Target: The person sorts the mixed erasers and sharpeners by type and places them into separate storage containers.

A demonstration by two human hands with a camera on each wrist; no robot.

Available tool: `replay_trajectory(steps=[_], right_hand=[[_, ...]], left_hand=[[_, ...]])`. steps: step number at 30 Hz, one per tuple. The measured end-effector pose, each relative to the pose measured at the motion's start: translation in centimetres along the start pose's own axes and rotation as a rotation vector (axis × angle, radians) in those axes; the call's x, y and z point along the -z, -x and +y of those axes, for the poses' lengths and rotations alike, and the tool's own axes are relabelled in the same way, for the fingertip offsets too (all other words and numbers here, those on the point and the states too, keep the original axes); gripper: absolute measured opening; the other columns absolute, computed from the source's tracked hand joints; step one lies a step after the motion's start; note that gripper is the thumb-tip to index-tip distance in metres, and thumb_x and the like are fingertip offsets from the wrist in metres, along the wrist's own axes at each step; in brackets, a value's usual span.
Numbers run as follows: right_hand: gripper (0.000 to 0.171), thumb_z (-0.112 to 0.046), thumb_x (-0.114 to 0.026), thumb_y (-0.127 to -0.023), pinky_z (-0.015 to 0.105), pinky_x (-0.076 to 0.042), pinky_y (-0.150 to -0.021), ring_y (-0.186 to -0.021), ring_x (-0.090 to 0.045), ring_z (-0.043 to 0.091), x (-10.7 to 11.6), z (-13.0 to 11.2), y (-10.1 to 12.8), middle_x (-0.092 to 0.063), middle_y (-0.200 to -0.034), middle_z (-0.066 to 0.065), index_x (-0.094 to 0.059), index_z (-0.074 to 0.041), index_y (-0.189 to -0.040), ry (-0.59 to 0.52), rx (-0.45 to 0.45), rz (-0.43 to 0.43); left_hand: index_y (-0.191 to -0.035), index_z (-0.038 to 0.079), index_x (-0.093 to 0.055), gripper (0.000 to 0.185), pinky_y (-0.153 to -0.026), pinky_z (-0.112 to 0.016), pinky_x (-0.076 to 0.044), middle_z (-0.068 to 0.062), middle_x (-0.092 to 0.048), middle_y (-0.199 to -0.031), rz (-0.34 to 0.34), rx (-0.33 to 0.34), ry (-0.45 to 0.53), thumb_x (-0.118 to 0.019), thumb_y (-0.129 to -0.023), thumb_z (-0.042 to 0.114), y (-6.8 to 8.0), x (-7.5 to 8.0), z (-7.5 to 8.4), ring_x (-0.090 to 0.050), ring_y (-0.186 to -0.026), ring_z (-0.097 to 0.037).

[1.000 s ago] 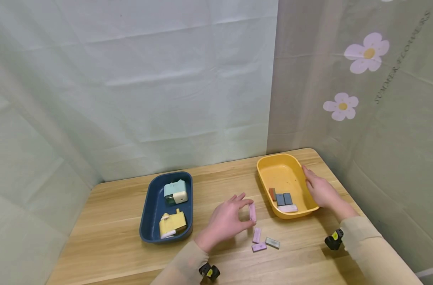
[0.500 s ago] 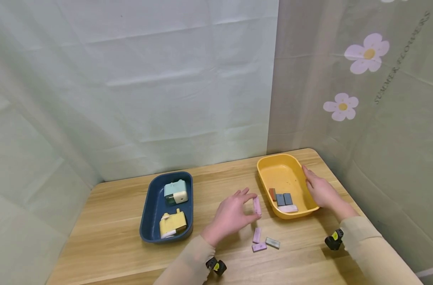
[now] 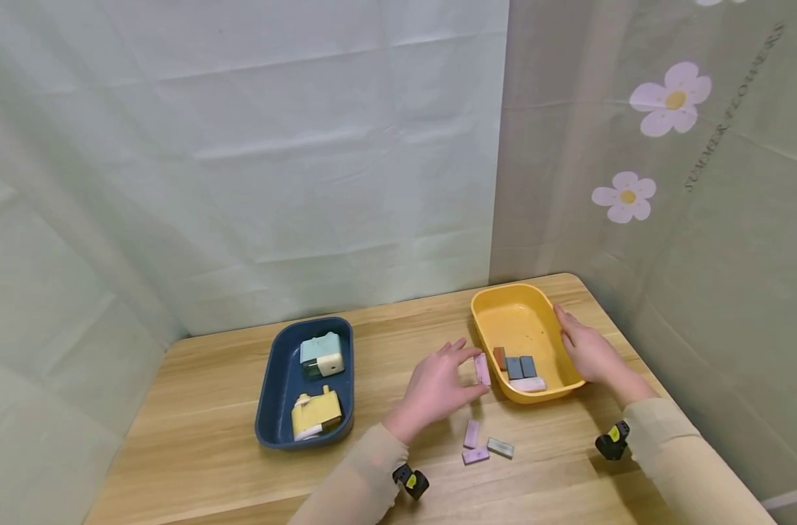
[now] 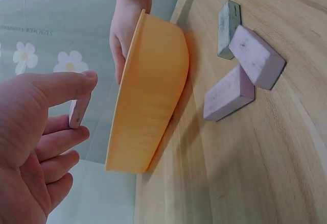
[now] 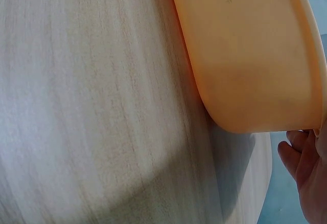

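Note:
My left hand (image 3: 440,386) pinches a small purple eraser (image 3: 482,370) between thumb and index finger, the other fingers loosely bent. The eraser is held upright beside the left wall of the yellow bin (image 3: 512,321); in the left wrist view the smudged eraser (image 4: 79,110) shows edge-on. My right hand (image 3: 591,354) holds the bin's right rim, and its curled fingertips (image 5: 290,155) show outside the wall in the right wrist view. Inside the bin lie two blue-grey erasers (image 3: 514,367), a reddish one (image 3: 499,357) and a pale pink one (image 3: 528,384).
Two purple erasers (image 3: 472,434) and a grey one (image 3: 500,448) lie close together on the wooden table (image 3: 398,335), in front of the bin. At left stands a navy bin (image 3: 262,408) with a teal-and-cream sharpener (image 3: 322,354) and a yellow one (image 3: 316,413). Curtains hang behind.
My left hand has moved right and slightly away from me with the purple eraser, closer to the yellow bin's wall. The right hand stays at the bin's rim.

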State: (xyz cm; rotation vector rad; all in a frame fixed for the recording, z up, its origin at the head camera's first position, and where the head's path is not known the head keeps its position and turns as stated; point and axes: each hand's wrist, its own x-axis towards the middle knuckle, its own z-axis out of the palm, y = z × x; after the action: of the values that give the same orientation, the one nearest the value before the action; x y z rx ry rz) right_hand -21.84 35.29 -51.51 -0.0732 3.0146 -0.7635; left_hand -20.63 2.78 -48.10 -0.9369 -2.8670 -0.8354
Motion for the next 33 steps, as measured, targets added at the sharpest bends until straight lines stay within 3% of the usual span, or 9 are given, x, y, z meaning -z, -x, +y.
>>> replay_trajectory(steps=[23,33], right_hand=[[0.06,-0.015,-0.038,-0.116,0.067,-0.025,-0.123,-0.154,-0.026,0.054,-0.1,0.2,-0.1,-0.024,-0.169,0.033,-0.015,0.001,-0.169,-0.015,-0.01,-0.011],[0.059,-0.014,-0.038,-0.116,0.067,-0.025,-0.124,-0.154,-0.027,0.054,0.0,0.1,0.0,-0.025,-0.169,0.034,-0.017,0.003,-0.169,-0.008,-0.002,0.005]], left_hand=[[-0.143,0.017,-0.07,0.063,-0.115,-0.055,-0.047,-0.013,-0.057,-0.156,-0.012,0.05,0.029,-0.087,-0.089,0.044,-1.6,-1.1,0.8,-0.055,-0.142,-0.04],[-0.143,0.019,-0.069,0.06,-0.116,-0.054,-0.046,-0.011,-0.058,-0.156,-0.023,0.055,0.025,-0.084,-0.092,0.045,-3.0,-1.2,1.9,-0.054,-0.144,-0.038]])
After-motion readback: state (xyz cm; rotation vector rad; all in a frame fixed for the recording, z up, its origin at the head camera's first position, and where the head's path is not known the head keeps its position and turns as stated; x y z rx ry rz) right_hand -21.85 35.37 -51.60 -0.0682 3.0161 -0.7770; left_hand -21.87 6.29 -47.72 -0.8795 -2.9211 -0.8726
